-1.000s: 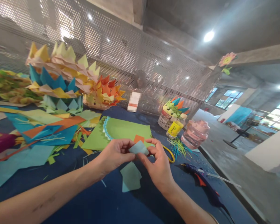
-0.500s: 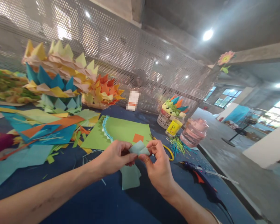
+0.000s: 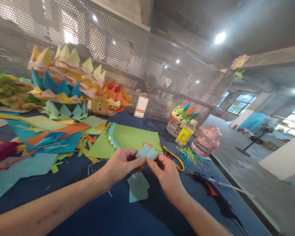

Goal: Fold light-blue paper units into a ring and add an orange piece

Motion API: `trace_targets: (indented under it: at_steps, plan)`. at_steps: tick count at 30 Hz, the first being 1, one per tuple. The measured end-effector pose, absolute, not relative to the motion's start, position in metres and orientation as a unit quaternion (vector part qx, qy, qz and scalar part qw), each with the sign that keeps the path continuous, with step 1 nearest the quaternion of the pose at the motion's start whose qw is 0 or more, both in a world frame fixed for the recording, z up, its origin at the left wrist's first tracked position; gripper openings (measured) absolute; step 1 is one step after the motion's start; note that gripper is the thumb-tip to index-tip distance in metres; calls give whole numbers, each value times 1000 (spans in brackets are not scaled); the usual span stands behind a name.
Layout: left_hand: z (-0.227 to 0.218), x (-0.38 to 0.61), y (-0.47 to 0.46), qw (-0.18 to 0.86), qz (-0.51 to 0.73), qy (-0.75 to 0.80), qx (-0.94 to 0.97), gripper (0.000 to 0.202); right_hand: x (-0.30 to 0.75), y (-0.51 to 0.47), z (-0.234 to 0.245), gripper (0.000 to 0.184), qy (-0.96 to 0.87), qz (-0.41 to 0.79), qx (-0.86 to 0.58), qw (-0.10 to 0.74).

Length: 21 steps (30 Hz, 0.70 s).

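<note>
Left grip [image 3: 124, 164] and right grip [image 3: 166, 172] pinch the blue paper [image 3: 146, 151] from either side. Nearest, the surface [image 3: 98, 216] leaves room between the forearms [image 3: 71, 196], up to some loose pieces [image 3: 139, 189]; its right edge runs past the glue gun [image 3: 216, 191]. The paper is held up at the fingertips, between the grips, pale, a fold showing near its middle. Beyond lie scissors [image 3: 180, 163] and a green sheet [image 3: 135, 133].
</note>
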State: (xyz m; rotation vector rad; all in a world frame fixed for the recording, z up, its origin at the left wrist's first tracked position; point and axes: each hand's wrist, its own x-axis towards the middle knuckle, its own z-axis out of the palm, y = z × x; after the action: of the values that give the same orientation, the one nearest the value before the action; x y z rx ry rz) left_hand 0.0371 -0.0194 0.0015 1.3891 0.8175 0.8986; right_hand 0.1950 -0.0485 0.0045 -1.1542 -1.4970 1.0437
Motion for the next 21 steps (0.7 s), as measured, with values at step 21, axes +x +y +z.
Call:
trace_targets:
  at_steps: [21]
  plan:
    - [8, 25, -16, 353, 419, 264, 794, 34, 200, -48, 12, 15, -567, 454, -488, 484]
